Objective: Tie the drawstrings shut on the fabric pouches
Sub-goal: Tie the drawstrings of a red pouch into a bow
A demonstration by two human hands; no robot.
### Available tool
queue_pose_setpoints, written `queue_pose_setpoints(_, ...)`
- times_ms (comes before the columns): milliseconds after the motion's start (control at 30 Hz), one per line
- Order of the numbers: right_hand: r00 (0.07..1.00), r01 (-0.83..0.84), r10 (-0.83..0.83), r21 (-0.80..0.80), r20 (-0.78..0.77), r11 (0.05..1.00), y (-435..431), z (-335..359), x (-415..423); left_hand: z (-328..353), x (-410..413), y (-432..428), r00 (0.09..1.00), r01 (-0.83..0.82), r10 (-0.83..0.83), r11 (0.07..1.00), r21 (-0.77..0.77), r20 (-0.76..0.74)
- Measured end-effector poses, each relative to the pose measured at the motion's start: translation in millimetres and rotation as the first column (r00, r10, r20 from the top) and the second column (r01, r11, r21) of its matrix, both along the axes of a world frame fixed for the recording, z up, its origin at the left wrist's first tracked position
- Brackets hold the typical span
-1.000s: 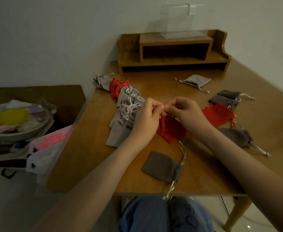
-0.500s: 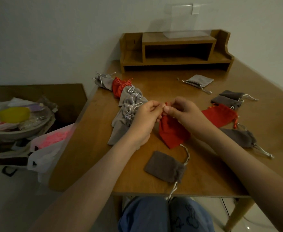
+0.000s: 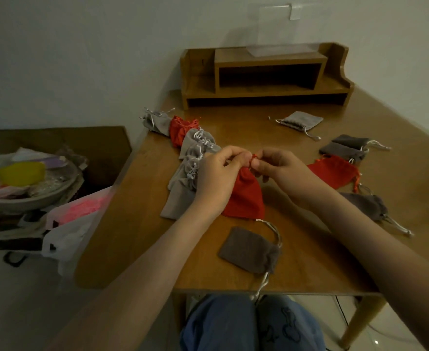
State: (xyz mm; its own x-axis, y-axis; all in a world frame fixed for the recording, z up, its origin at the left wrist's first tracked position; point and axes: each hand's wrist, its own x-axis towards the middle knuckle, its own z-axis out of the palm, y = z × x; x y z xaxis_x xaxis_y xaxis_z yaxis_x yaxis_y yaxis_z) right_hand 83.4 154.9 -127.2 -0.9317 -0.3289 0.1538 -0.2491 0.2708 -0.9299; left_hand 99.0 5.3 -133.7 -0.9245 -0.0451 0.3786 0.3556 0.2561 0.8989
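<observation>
Shows left hand [image 3: 218,178] and right hand [image 3: 281,171], fingertips nearly meeting, each pinching the drawstring [image 3: 254,156] at the gathered neck of the red pouch [image 3: 246,196] at mid-table. Against the frame half a second earlier, finds the pouch's lower end swung left, toward the left wrist, and a small red loop showing between the fingertips. Sets beneath a brown table [image 3: 309,269], with a grey pouch [image 3: 248,249] near the front edge, a pile [image 3: 190,160] of pouches at left, loose pouches [image 3: 345,149] at right, and a wooden shelf [image 3: 266,74] against the pale wall [image 3: 81,59].
</observation>
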Motion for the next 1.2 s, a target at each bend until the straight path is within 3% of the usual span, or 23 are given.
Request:
queue_pose_setpoints(133, 0.998, -0.053, 0.054, -0.018, 0.026, 0.998, 0, 2, 2, 0, -3, -1, 1.000, -0.013, 0.013, 0.999, -0.036, 0.008)
queue_pose_setpoints(433, 0.928, -0.185, 0.279, -0.341, 0.249, 0.921, 6, 6, 4, 12, 0, -2, 0.940, 0.261, -0.303, 0.934, 0.245, 0.157)
queue_pose_setpoints(633, 0.937, -0.120, 0.202, -0.283, 0.285, 0.952, 6, 6, 4, 14, -2, -7, 0.905, 0.302, -0.353, 0.927, 0.225, 0.238)
queue_pose_setpoints(733, 0.954, -0.068, 0.119, -0.188, 0.274, 0.980, 5, 3, 3, 15, -1, -9, 0.927, 0.242, -0.267, 0.962, 0.123, 0.262)
queue_pose_setpoints(867, 0.979, -0.038, 0.036, 0.004, 0.198, 0.999, 2, 2, 3, 15, 2, -10, 0.972, 0.167, -0.133, 0.971, -0.173, 0.194)
queue_pose_setpoints(1000, 0.999, 0.031, -0.041, 0.251, 0.036, 0.967, 0, -5, -1, 16, 6, -6, 0.997, 0.015, 0.026, 0.836, -0.549, 0.066)
queue_pose_setpoints(1133, 0.997, 0.060, -0.044, 0.338, -0.056, 0.939, -2, -7, -1, 15, 7, 4, 0.995, -0.100, 0.054, 0.728, -0.678, -0.088)
queue_pose_setpoints(1200, 0.998, 0.049, -0.036, 0.292, -0.051, 0.955, -1, -6, -2, 11, 6, 6, 0.981, -0.158, 0.030, 0.704, -0.693, -0.193)
